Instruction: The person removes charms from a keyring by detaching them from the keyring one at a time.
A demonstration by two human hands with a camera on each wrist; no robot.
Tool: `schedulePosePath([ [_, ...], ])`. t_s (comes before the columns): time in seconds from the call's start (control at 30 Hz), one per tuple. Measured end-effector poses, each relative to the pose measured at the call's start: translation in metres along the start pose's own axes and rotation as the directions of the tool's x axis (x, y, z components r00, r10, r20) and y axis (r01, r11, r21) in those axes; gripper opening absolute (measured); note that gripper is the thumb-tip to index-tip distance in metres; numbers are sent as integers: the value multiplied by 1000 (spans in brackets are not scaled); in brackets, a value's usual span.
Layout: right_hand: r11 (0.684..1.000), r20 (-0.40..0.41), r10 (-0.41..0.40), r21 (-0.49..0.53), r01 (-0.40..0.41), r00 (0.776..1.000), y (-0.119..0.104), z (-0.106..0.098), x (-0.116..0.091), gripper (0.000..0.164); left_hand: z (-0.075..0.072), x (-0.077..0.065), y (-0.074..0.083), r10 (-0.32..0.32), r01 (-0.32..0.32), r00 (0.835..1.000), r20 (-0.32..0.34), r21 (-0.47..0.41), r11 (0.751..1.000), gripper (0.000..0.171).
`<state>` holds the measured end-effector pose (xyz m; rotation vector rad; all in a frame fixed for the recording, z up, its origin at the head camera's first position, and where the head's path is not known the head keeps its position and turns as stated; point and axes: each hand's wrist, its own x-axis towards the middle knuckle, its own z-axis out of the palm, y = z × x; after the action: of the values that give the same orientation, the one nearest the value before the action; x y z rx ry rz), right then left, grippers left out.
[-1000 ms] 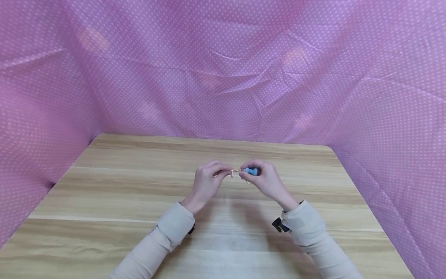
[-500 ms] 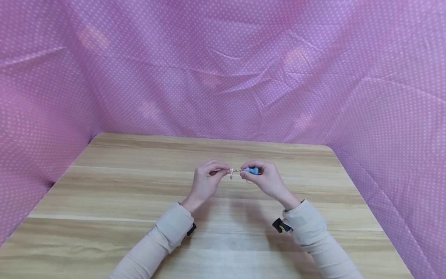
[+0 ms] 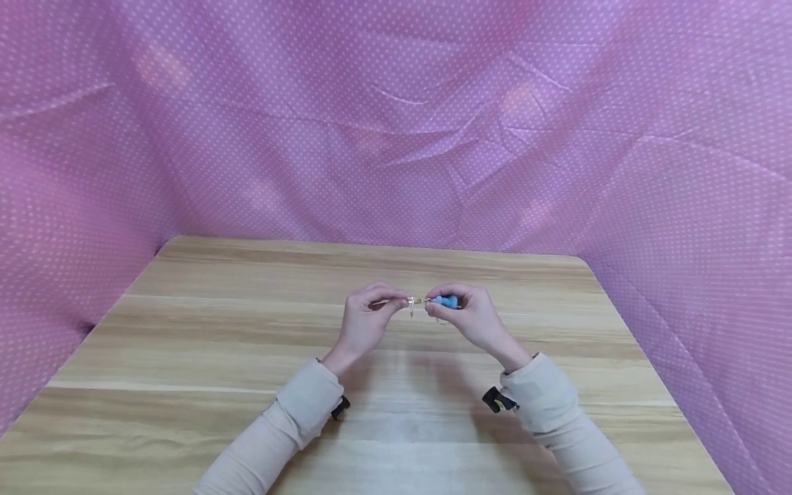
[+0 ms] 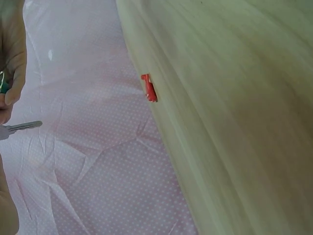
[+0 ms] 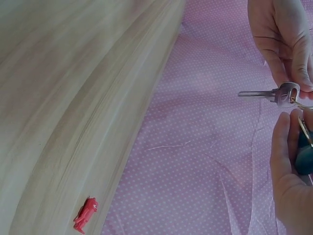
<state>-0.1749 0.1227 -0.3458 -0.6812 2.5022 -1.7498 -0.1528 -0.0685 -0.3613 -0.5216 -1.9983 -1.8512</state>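
In the head view my two hands meet over the middle of the table point(image 3: 247, 357). My left hand point(image 3: 365, 320) pinches a silver key point(image 5: 283, 95) at its head, between thumb and fingertips; its blade sticks out free. A gold ring point(image 3: 419, 300) links the key to what my right hand point(image 3: 473, 316) holds. That is a blue keychain charm point(image 3: 445, 301), gripped between thumb and fingers and partly covered by them. The charm point(image 5: 304, 159) looks dark green-blue in the right wrist view, beside a gold clasp. A small pale piece point(image 3: 441, 321) dangles under the right fingers.
A small red figure point(image 5: 86, 215) lies on the wood near the table's edge, seen in both wrist views. Pink dotted cloth point(image 3: 396, 137) walls the back and sides of the table. Dark straps point(image 3: 498, 400) show at the sleeve cuffs.
My left hand has shifted slightly left, opening a little more gap to the right hand. The key and gold ring between them show more clearly. The right hand stays nearly still.
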Motion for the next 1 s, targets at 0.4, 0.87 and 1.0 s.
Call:
schedulePosePath([
  [0.4, 997, -10, 17, 69, -16, 1000, 2, -2, -3, 24, -4, 2, -8, 33, -48, 989, 142, 103, 993, 16],
  [0.87, 975, -6, 12, 222, -10, 1000, 5, -1, -5, 27, -6, 0, -13, 15, -34, 994, 111, 172, 985, 14],
  [1.0, 972, -6, 16, 234, -14, 1000, 5, -1, -6, 26, -7, -1, -1, 38, -60, 992, 122, 181, 982, 14],
])
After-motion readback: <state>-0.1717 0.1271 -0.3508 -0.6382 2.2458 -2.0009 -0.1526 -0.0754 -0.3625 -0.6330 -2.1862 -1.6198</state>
